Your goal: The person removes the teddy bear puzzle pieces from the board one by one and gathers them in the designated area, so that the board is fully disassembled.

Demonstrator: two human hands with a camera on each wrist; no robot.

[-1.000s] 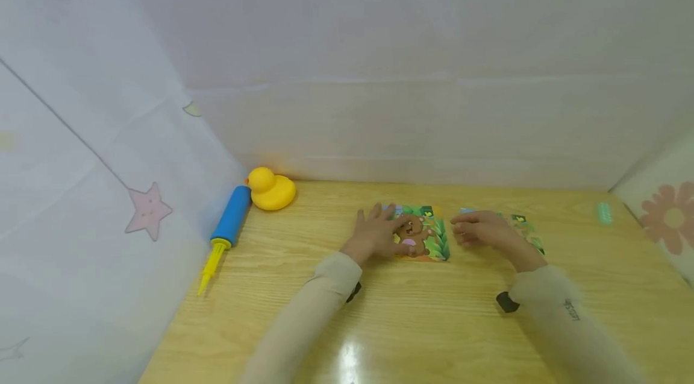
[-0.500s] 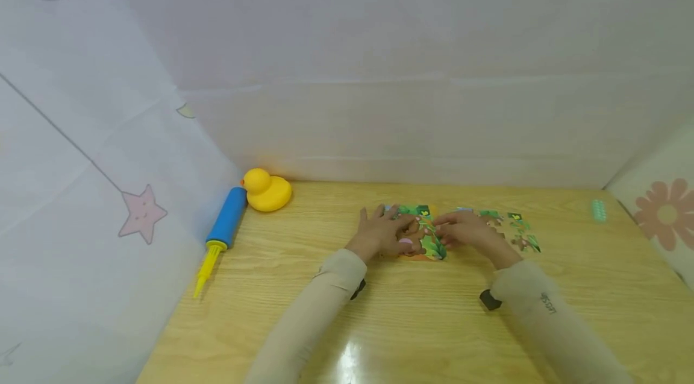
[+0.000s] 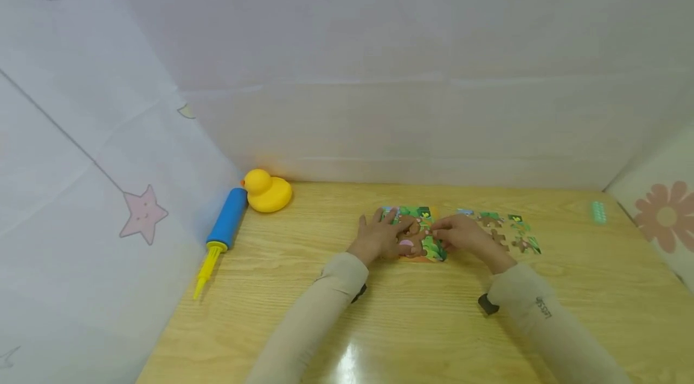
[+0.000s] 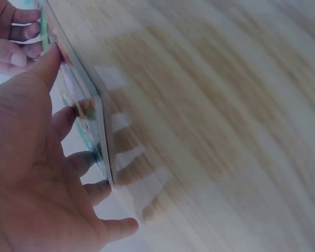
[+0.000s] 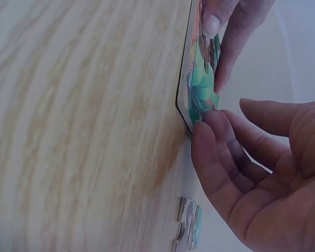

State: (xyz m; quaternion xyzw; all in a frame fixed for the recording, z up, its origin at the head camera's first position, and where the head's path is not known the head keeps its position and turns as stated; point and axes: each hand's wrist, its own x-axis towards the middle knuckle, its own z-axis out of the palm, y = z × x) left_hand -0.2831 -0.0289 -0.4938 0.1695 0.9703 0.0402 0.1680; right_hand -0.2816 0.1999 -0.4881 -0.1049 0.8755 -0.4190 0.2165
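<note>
A jigsaw puzzle board with a brown bear picture lies flat on the table. My left hand rests over its left half, fingers spread. In the left wrist view, the left fingertips touch the board along its edge. My right hand is at the board's right side. Seen from the right wrist, its bent fingers touch green puzzle pieces near a corner, with the thumb standing apart. Part of the puzzle is hidden under both hands. Loose puzzle pieces lie right of the board, partly behind the right hand.
A yellow rubber duck and a blue-and-yellow hand pump lie at the table's left edge. A small pale green object sits at the far right. White printed sheets border the table.
My right hand has moved left from above the loose pieces to the board's right edge, uncovering more of those pieces. My left hand has stayed on the board. The view has shifted slightly.
</note>
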